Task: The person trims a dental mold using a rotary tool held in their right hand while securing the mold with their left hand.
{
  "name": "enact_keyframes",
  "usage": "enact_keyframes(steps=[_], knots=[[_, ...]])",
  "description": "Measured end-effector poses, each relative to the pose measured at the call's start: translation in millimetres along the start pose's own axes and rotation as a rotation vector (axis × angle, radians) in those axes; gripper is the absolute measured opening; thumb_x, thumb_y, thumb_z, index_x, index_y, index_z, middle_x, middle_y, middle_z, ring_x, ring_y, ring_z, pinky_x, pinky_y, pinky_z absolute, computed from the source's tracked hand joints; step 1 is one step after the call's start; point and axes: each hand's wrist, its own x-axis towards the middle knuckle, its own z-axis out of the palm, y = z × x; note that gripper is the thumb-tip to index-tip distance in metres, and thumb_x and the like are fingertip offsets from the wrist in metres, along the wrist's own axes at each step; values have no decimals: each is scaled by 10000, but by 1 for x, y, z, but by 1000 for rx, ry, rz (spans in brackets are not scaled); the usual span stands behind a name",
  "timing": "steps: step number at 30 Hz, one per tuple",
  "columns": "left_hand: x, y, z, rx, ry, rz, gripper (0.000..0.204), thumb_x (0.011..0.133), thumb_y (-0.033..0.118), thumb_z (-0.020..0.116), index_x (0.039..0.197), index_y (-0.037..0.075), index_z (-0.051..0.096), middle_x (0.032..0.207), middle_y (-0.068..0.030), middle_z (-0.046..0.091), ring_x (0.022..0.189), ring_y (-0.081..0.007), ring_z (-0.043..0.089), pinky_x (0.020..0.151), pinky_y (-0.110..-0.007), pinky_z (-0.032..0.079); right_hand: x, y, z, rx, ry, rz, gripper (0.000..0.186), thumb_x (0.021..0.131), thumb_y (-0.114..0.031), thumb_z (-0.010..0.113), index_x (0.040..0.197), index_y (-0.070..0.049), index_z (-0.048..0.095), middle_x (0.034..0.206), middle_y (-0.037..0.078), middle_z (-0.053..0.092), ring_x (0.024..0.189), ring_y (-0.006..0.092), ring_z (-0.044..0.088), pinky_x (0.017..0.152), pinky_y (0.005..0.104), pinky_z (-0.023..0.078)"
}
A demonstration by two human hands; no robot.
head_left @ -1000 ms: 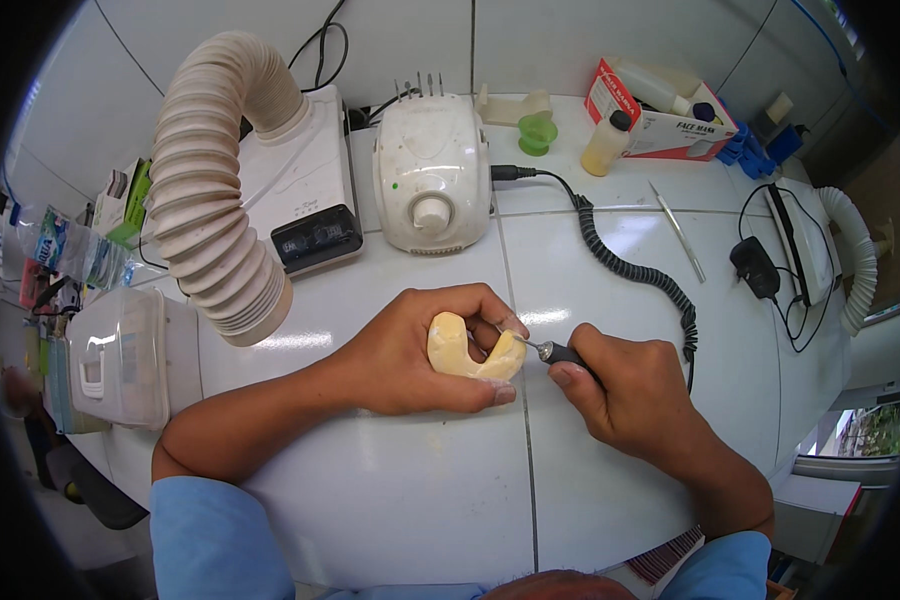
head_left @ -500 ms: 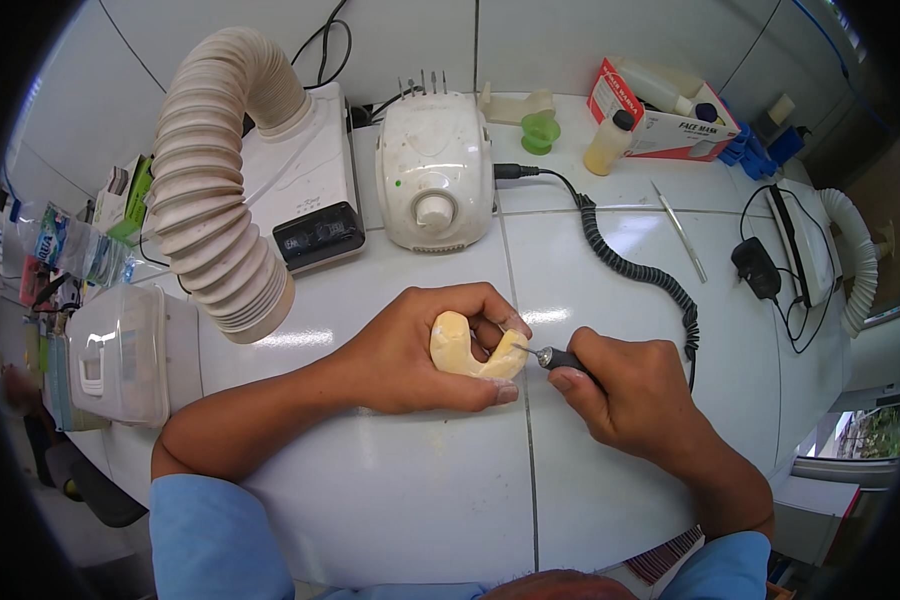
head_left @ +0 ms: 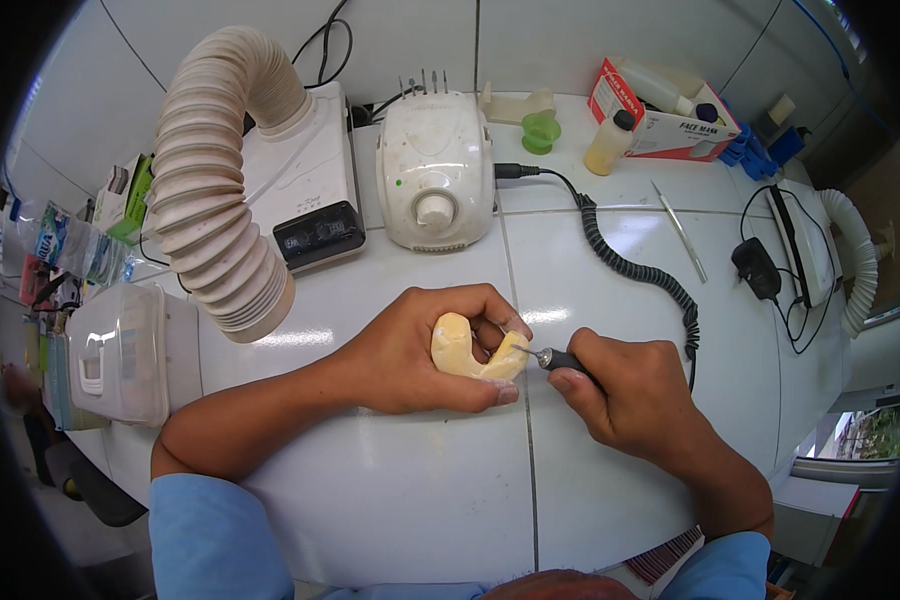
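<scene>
My left hand (head_left: 425,345) is closed round a pale yellow, U-shaped dental cast (head_left: 454,348), with the thumb along its near side and the fingers curled over the far side. Whitish dust marks the cast and my fingertips. In my right hand (head_left: 635,385) is a dark rotary handpiece (head_left: 564,361), gripped like a pen. Its thin metal bur (head_left: 526,350) meets the right arm of the cast, or lies right at it. The coiled black cord (head_left: 630,268) runs from a white control unit (head_left: 434,172) with a round knob, towards my right hand, which hides its end.
A ribbed dust hose (head_left: 210,190) arches from a white box (head_left: 305,190) at the left, above a lidded plastic container (head_left: 135,355). At the back right are a yellow-liquid bottle (head_left: 609,143), a green cup (head_left: 540,132) and a carton (head_left: 675,130). A slim knife-like tool (head_left: 679,232) lies nearby.
The cast has shifted very slightly, a few pixels to the right and down. Both hands otherwise keep their grip and place.
</scene>
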Motion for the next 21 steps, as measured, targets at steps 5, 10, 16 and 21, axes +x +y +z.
enact_keyframes(steps=[5, 10, 16, 21], knots=[[-1, 1, -1, 19, -12, 5, 528, 842, 132, 962, 1303, 41, 722, 1136, -45, 767, 1039, -96, 725, 949, -266, 574, 0, 0, 1, 7, 3, 3, 364, 1086, -390, 734, 925, -91, 605, 668, 79, 667, 542, 307, 664, 495, 438, 485], [0, 0, 0, 18, -2, 17, 528, 845, 130, 961, 1306, 41, 719, 1119, -38, 767, 1030, -94, 725, 942, -264, 574, 0, -1, -1, 34, 16, 42, 363, 1084, -390, 736, 925, -90, 606, 692, 77, 667, 550, 310, 664, 504, 440, 489], [0, -1, 0, 22, 0, 24, 527, 847, 128, 961, 1306, 41, 718, 1109, -36, 768, 1021, -94, 726, 934, -263, 576, 1, -1, -1, 32, 1, 30, 369, 1088, -393, 731, 926, -86, 606, 700, 81, 668, 563, 309, 672, 512, 436, 493], [0, 0, 0, 15, -5, 19, 529, 845, 130, 960, 1306, 42, 717, 1117, -40, 767, 1021, -95, 725, 931, -263, 576, 0, -1, -1, 28, 4, 22, 368, 1089, -396, 731, 933, -87, 607, 691, 81, 666, 556, 304, 671, 509, 431, 491]])
